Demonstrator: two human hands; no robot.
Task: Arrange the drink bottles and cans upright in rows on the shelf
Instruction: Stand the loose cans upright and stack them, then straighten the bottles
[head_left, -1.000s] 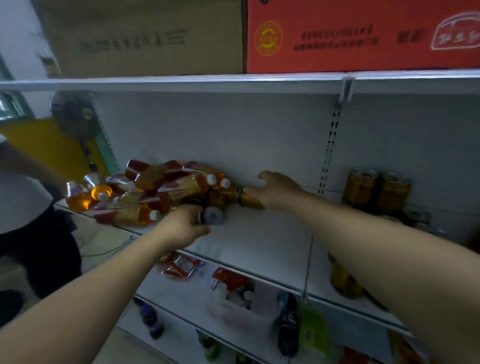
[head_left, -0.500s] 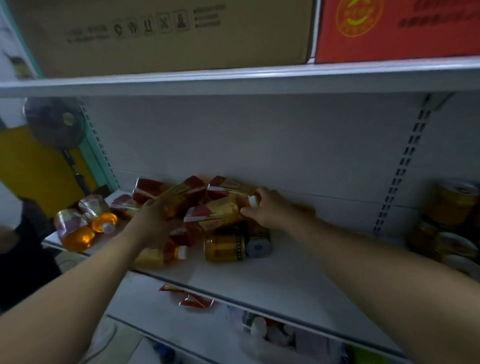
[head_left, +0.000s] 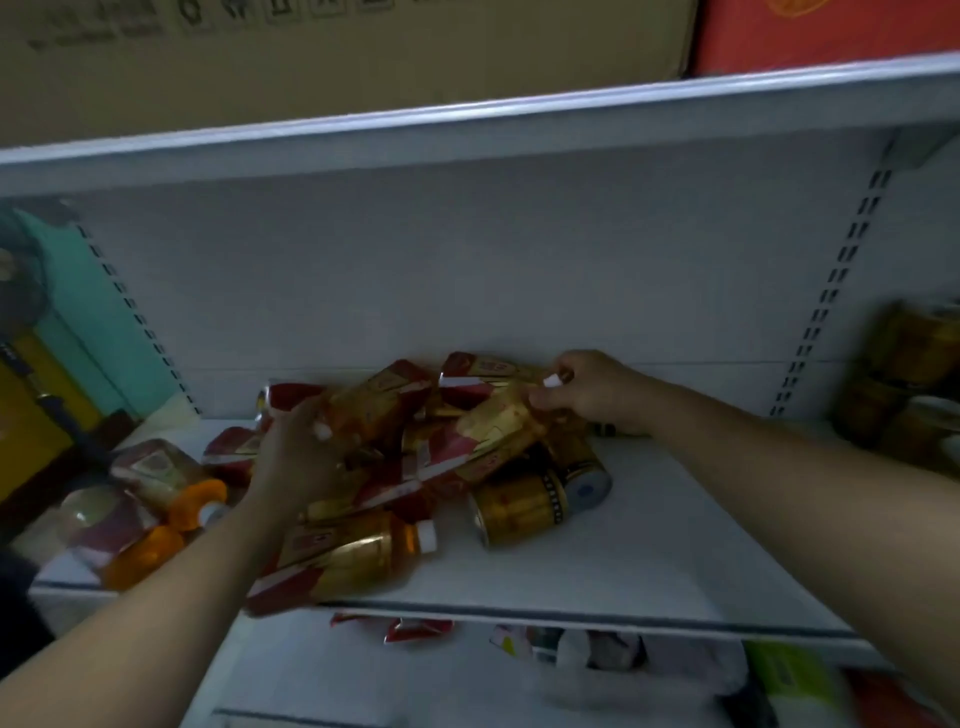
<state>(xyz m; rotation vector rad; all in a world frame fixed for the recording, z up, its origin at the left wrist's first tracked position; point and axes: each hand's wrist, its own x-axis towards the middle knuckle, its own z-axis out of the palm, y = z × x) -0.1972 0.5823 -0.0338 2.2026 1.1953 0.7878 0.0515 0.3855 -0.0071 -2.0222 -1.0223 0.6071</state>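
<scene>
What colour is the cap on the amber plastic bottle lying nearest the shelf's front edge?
White cap, head view.

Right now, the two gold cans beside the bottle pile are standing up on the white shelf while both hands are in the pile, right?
No. The head view shows the two gold metal cans lying on their sides on the white shelf. The left hand and right hand are in the pile of amber red-labelled plastic bottles.

Left grip (head_left: 296, 457) curled, knuckles up; right grip (head_left: 587, 395) pinching, reaching farther back.
</scene>
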